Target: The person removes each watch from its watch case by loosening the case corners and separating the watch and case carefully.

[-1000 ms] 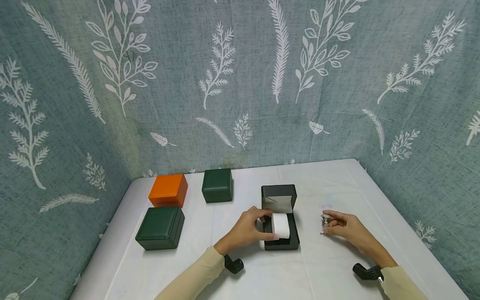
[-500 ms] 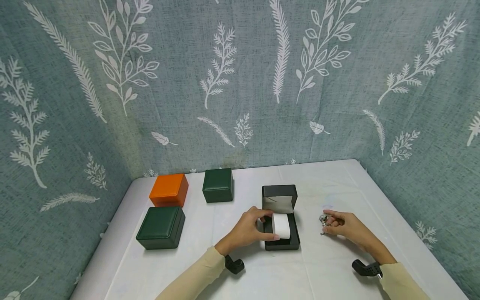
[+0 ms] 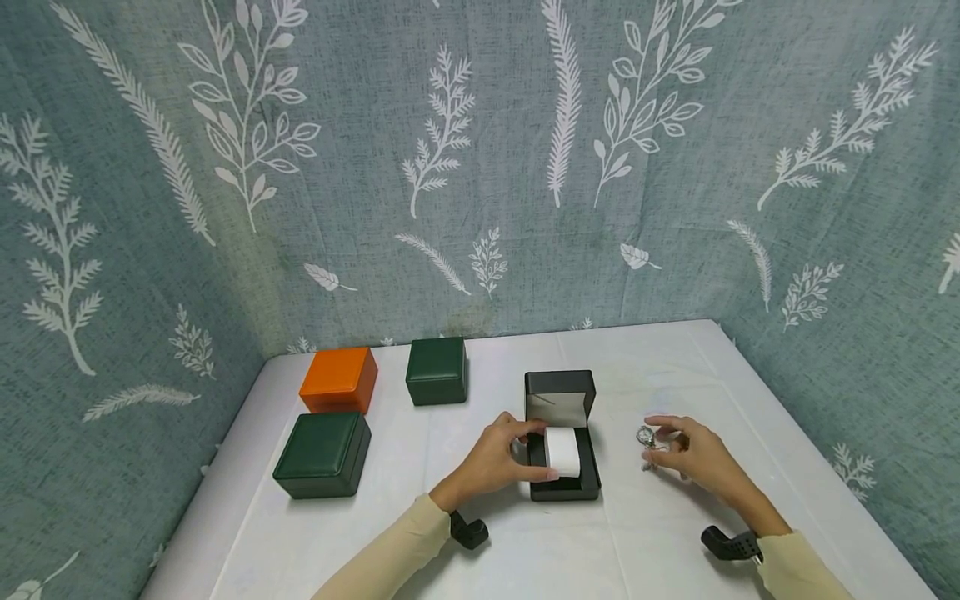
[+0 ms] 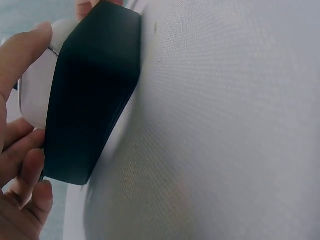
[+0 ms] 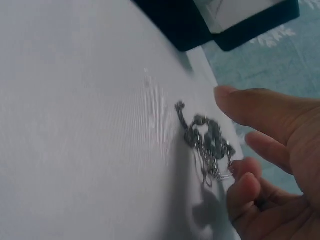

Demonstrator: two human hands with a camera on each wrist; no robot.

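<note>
In the head view, my left hand grips a white cushion that sits in an open black box with its lid raised. In the left wrist view, the thumb presses one side of the cushion and the other fingers reach round its far side. To the right, my right hand is around a small silver jewellery piece of linked chain with a round part. Its thumb stands apart from the piece, and the curled fingertips are close beside the chain strands.
A large green box stands at the left with an orange box behind it. Another green box is at the back. All three are closed. White cloth covers the table, with patterned curtains around it.
The silver piece has turned and shifted slightly left, its round part now showing. My right thumb and forefinger have spread from their earlier pinch on it. My left hand has stayed on the cushion.
</note>
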